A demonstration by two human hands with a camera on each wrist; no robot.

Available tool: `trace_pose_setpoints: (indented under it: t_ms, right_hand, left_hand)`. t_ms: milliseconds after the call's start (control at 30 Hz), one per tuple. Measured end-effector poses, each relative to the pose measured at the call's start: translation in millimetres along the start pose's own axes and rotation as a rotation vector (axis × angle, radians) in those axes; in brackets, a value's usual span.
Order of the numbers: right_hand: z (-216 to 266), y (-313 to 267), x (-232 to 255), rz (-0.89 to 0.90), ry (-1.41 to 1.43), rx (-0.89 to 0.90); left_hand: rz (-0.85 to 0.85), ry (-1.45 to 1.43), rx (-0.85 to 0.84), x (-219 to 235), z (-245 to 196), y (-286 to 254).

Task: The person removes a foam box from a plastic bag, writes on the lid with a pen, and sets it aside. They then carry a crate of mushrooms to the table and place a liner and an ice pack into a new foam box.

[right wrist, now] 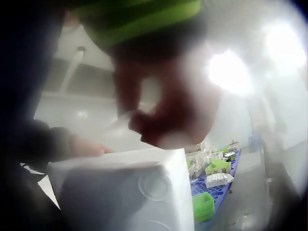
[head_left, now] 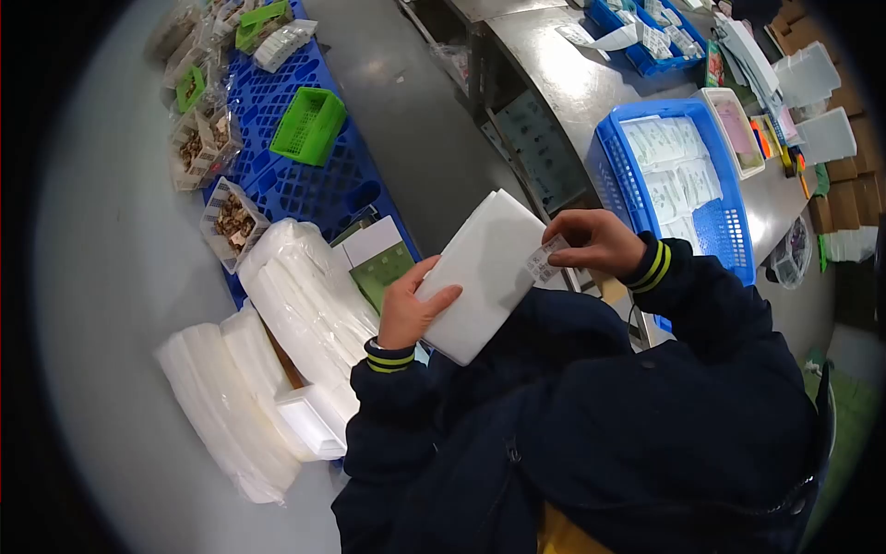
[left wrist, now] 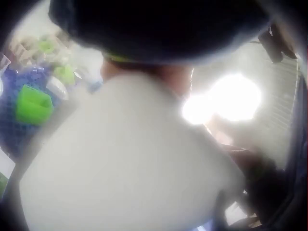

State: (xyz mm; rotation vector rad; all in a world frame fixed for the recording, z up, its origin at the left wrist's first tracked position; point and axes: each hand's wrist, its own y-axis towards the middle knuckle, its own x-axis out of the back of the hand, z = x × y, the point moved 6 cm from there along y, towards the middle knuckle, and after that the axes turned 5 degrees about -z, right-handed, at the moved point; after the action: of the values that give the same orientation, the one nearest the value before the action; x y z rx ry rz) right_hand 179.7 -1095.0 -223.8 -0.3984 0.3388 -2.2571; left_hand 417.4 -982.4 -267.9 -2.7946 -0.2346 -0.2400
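Note:
A white rectangular pack [head_left: 480,277] is held at a tilt in front of the body; its pale side fills much of the left wrist view [left wrist: 130,159]. The left hand [head_left: 412,305] grips its left edge, thumb over the top face. At the opposite edge the right hand [head_left: 595,242] pinches a small printed label [head_left: 546,259] between thumb and fingers, against or just over the pack's corner; whether it touches is unclear. In the right wrist view the right hand [right wrist: 168,106] is blurred above the pack [right wrist: 125,187].
A blue basket [head_left: 616,166] with white packets stands on the metal table [head_left: 544,46] at right. To the left, a blue pallet [head_left: 268,102] bears green baskets [head_left: 309,126] and small bins. Plastic-wrapped white bundles [head_left: 305,286] lie beside the left forearm.

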Motion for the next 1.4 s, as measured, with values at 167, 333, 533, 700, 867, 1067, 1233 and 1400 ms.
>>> trace_pose_setpoints:
  t_ms: [167, 333, 533, 700, 867, 1067, 1233, 1400]
  right_hand:
    - [1.0, 15.5, -17.0, -0.13, -0.226, 0.069]
    - [4.9, 30.2, -18.2, -0.187, -0.221, 0.051]
    - [6.8, 40.2, -26.8, -0.24, -0.402, 0.112]
    - [11.1, 40.9, -41.3, -0.388, -0.809, 0.209]
    - [26.9, 52.3, -46.6, -0.58, -0.85, 0.228]
    - [-17.8, 103.1, -21.9, -0.584, -0.216, 0.038]
    - [-4.1, 143.7, -11.4, -0.589, -0.578, 0.287]
    - [8.1, 211.3, 54.1, -0.526, -0.307, 0.239]
  left_hand:
    - [0.086, -0.097, 0.034, 3.1, 0.4, 28.3]
    - [0.124, 0.021, -0.034, 13.7, -3.0, 48.7]
    - [0.146, -0.032, 0.026, 20.0, 4.7, 58.3]
    - [0.143, -0.075, 0.051, 24.3, 14.2, 62.9]
    - [0.095, -0.086, 0.058, 36.7, 26.4, 73.6]
    - [0.062, 0.048, -0.076, 50.9, 39.6, 96.2]
    - [0.061, -0.015, -0.014, 61.5, 25.5, 131.2]
    - [-0.036, -0.037, -0.024, 86.1, 10.3, 202.4]
